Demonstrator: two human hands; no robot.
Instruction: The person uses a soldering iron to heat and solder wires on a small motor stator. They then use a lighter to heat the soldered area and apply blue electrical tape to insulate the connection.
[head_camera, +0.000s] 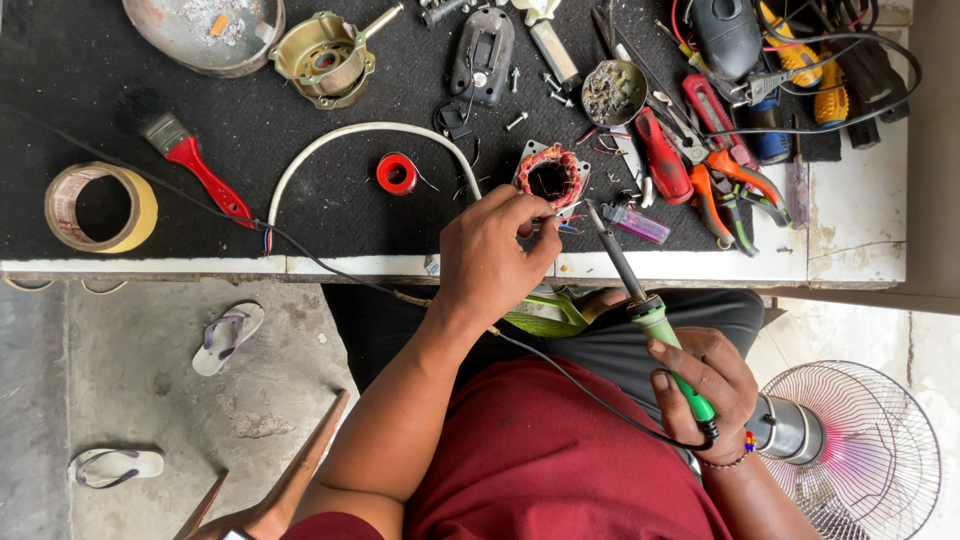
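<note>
1. Mid-frame, the left hand (492, 262) pinches a lead at the motor stator (549, 178), fingers closed.
2. The right hand (706, 388), lower right, is wrapped around the green-handled soldering iron (634, 290); its tip hovers just beside the stator.
3. Soldering is seemingly underway; next the tip must meet the pinched wire steadily.

I am looking down at a small repair workshop: a worn workbench (860, 255) under a black mat (300, 200) strewn with pliers (735, 180), screwdrivers (800, 60), loose screws (517, 121), a motor stator (549, 178) and a soldering iron (650, 320), above a bare concrete floor (120, 400).
</note>
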